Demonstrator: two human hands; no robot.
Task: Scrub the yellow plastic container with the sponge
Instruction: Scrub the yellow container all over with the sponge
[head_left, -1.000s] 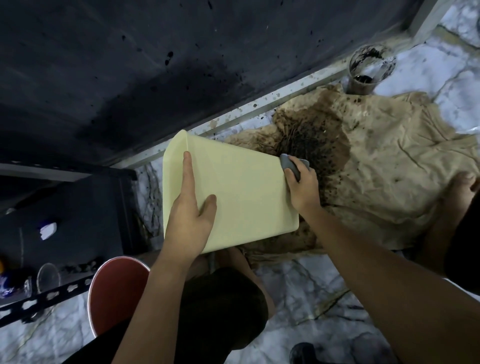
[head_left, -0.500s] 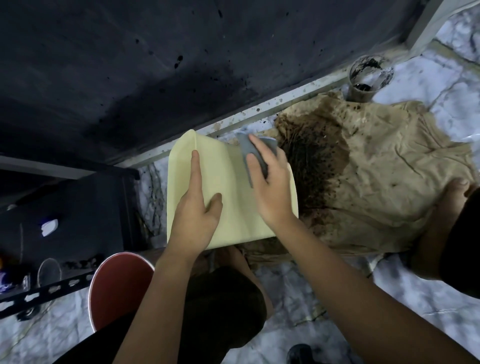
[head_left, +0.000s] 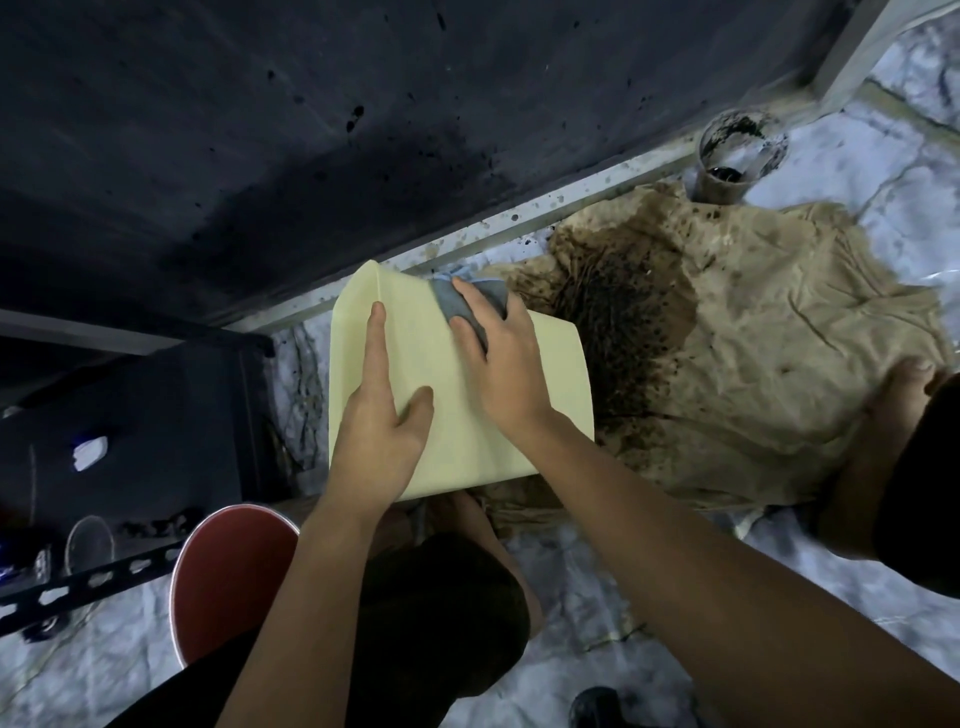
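Observation:
The pale yellow plastic container lies tipped on its side above my knees, its flat outer wall facing up. My left hand lies flat on that wall near the left edge, index finger stretched forward, steadying it. My right hand presses a grey sponge against the wall's far upper part, fingers spread over it. Most of the sponge is hidden beneath my fingers.
A stained brown cloth with dark grit covers the marble floor on the right. A dirty cup stands beyond it by the dark wall. A red stool and a black rack are at the lower left. My knee rests on the cloth.
My right hand has carried the sponge from the container's right edge leftward across the wall to its far upper part. My left hand stays planted on the container.

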